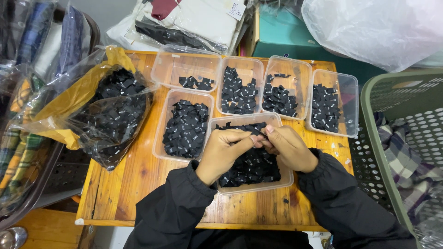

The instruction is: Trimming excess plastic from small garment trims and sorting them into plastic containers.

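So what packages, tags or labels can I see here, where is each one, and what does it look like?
Small woven labels: black with tiny white marks, heaped in six clear tubs; both hands pinch some over the nearest tub.
Clear plastic bag: left on the wooden table, yellow lining, full of the same labels.
White paper tag: top, on folded bagged cloth, rectangular.

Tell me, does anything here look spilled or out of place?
A few small black labels lie loose on the wooden table, outside the clear tubs. The clear bag of labels lies slumped on its side, open.
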